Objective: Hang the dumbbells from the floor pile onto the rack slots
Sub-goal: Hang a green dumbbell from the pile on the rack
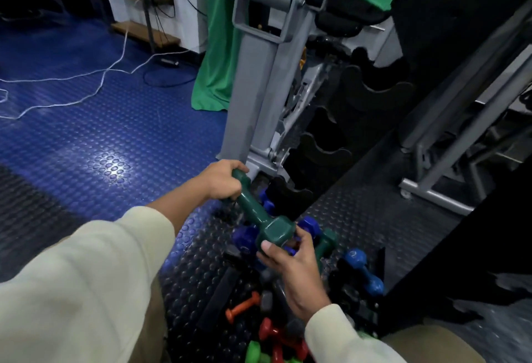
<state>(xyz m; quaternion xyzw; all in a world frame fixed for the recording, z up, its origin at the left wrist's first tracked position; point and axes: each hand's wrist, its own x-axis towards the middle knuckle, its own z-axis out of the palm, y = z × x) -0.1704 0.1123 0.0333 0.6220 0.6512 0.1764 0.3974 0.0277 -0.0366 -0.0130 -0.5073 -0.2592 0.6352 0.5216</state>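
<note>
Carrying the dark green dumbbell point(260, 212) above the floor pile point(276, 319), left hand point(223, 182) gripping its far head and right hand point(290, 259) cupping the near one, the person seems mid-transfer, needing next to seat its handle in the lowest black rack slot point(290, 192) just beside it.

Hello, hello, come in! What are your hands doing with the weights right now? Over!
Left hand and right hand both gripping dark green dumbbell. Held above floor pile. Rack slots ahead, nothing blocking.

I see a glossy, smooth-coated dark green dumbbell point(260, 215), a studded blue rubber floor point(115, 132) with a sheen, a matt grey painted metal frame point(253, 89) and soft green cloth point(214, 45).
</note>
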